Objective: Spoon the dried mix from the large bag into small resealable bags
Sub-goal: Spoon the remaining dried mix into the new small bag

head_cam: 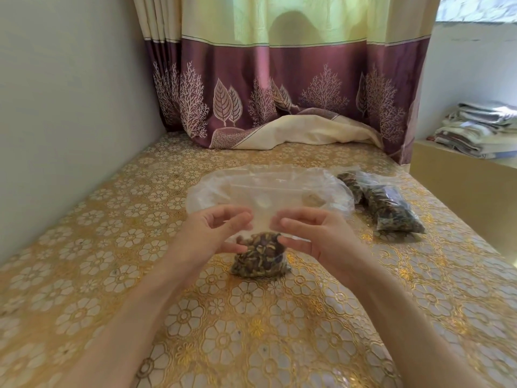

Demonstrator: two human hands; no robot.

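Forearms come in from the near edge, both reaching to mid-table. Our left hand [215, 233] has its fingers curled, thumb and fingertips pinching the left side of the small bag [260, 254] at its top strip. Our right hand [310, 233] mirrors it, thumb below and fingers above, pinching the right side. We judge this is the sealing step.

Small bag stands on the tablecloth [98, 247], near centre, dried mix [258, 257] filling the lower part, clear plastic above it.

Risks:
- Mix sits close under the pinch line; a flake caught in the zip track would leave it half sealed.
- Uneven pull from the two hands could tip the bag before it closes, spilling mix onto the cloth.
- Trapped air may pop the seal open again.

Large bag [268, 191] lies just behind, touching or nearly so, looks almost empty; we can't tell what's left inside. No spoon visible.

Far right: filled bags [391, 205] lie in a cluster, clear of our hands.
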